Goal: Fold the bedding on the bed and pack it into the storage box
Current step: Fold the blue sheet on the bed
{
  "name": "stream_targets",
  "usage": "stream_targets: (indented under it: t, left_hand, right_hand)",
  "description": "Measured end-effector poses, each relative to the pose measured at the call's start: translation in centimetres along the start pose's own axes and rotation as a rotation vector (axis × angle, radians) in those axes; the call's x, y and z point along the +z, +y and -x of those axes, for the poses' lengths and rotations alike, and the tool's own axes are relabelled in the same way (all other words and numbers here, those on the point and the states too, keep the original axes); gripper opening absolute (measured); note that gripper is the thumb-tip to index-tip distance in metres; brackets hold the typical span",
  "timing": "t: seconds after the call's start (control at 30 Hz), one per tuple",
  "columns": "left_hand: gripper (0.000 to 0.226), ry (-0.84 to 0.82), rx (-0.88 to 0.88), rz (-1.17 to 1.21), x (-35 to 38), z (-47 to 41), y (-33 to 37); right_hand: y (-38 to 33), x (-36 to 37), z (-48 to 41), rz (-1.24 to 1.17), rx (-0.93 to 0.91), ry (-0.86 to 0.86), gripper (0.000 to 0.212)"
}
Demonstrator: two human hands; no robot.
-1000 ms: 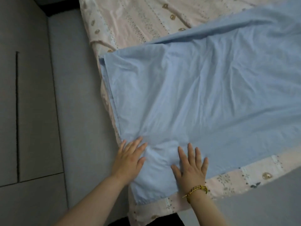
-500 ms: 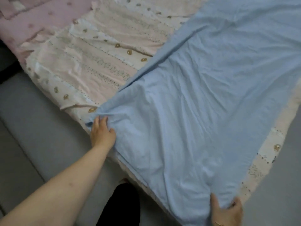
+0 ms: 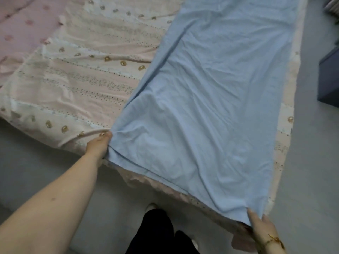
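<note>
Along the patterned bedspread's (image 3: 82, 85) near edge, I see the left hand (image 3: 98, 145) gripping the blue sheet's (image 3: 211, 116) left corner and the right hand (image 3: 262, 230) pinching its right corner. The sheet lies spread far across the bedspread. Grey floor (image 3: 308, 171) opens rightward to a dark box (image 3: 330, 79).

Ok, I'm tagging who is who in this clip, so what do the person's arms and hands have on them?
No sleeves show: the left forearm is bare, and the left hand wears nothing that I can make out. The right hand is gloveless too, with a thin gold-coloured chain bracelet at its wrist.
</note>
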State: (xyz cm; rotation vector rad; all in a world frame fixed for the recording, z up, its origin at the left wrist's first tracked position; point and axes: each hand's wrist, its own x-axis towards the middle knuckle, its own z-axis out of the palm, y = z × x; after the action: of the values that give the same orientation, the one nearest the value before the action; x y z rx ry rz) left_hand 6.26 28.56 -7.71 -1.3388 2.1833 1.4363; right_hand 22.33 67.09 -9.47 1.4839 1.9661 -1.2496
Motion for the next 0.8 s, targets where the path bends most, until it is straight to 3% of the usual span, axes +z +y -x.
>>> stream_targets:
  t: [0.07, 0.2, 0.43, 0.5, 0.67, 0.8]
  left_hand:
    - [0.046, -0.032, -0.020, 0.137, -0.8, 0.2, 0.1]
    - [0.040, -0.097, 0.110, 0.187, -2.7, 2.8, 0.4]
    - [0.027, -0.153, 0.191, 0.285, -8.2, 7.2, 1.4]
    - [0.015, -0.195, 0.200, 0.234, -9.3, 7.5, 1.4]
    - [0.023, -0.305, 0.231, -0.153, -9.3, 7.4, 1.1]
    - [0.025, -0.311, 0.146, -0.124, -9.8, 5.5, 1.7]
  right_hand:
    - [0.0, 0.0, 1.3, -0.051, 0.003, 0.005, 0.046]
    - [-0.6, -2.1, 2.5, -0.366, 0.016, -0.003, 0.029]
    - [-3.1, -5.0, 7.3, -0.554, -0.127, -0.078, 0.036]
    - [-3.2, -5.5, 8.1, -0.575, -0.138, -0.079, 0.036]
    - [-2.4, -6.2, 8.8, -0.558, -0.127, -0.027, 0.037]
    - [-2.6, -5.0, 9.0, -0.551, -0.078, 0.014, 0.037]
